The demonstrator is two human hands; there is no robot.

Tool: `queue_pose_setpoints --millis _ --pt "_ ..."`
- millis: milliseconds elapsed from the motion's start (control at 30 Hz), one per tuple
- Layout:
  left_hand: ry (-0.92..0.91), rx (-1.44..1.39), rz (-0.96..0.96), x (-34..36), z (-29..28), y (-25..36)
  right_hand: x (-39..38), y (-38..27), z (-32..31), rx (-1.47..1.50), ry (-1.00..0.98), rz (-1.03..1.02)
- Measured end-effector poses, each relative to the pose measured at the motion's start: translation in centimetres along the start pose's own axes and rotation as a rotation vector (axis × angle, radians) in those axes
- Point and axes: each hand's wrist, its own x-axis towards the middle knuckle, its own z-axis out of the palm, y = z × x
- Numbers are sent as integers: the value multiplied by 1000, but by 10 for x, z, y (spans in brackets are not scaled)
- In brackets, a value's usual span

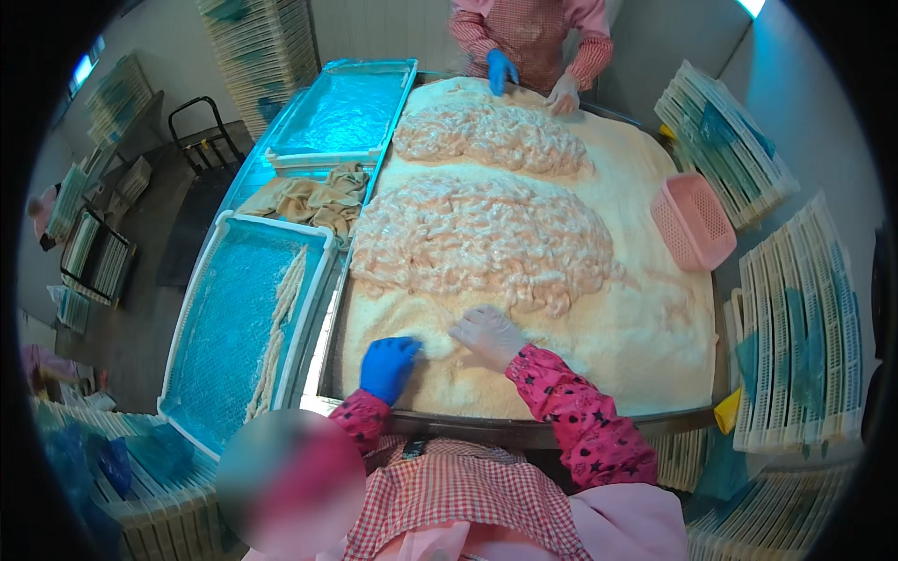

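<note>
My left hand [388, 369], in a blue glove, is at the near left of the crumb-covered table, its fingers curled; whatever they may hold is hidden. A little to its right, my right hand [488, 337] in a whitish glove lies low over the crumbs, fingers stretched toward the left. Between the two is a pale, blurred patch of crumbs [436, 342]. Beyond them spreads a large heap of wet, pale pink meat strips [486, 234] on the bed of pale crumbs [617, 365]. A second heap of strips [486, 136] lies farther back.
At left, a white-rimmed tray with blue lining [220, 309] holds a row of coated strips [278, 327]. Behind it are crumpled brown cloths [318, 198] and another blue-lined tray [341, 107]. A pink basket [692, 222] stands at right. A co-worker's gloved hands [502, 72] reach over the far edge.
</note>
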Motion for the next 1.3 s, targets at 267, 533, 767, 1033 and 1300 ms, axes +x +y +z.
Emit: queue_pose_setpoints --millis 267,533,767,1033,1300 --pt "317 -170 133 2 26 8 -20 -7 22 -64 321 133" --pt "201 -90 83 10 28 1 -39 -10 23 82 695 423" --pt "79 -121 74 19 8 10 -40 -26 10 80 537 346" --pt "55 -2118 -493 13 16 13 -32 -41 -17 329 556 582" --pt "674 -2167 -86 6 6 99 32 -98 0 404 553 214"
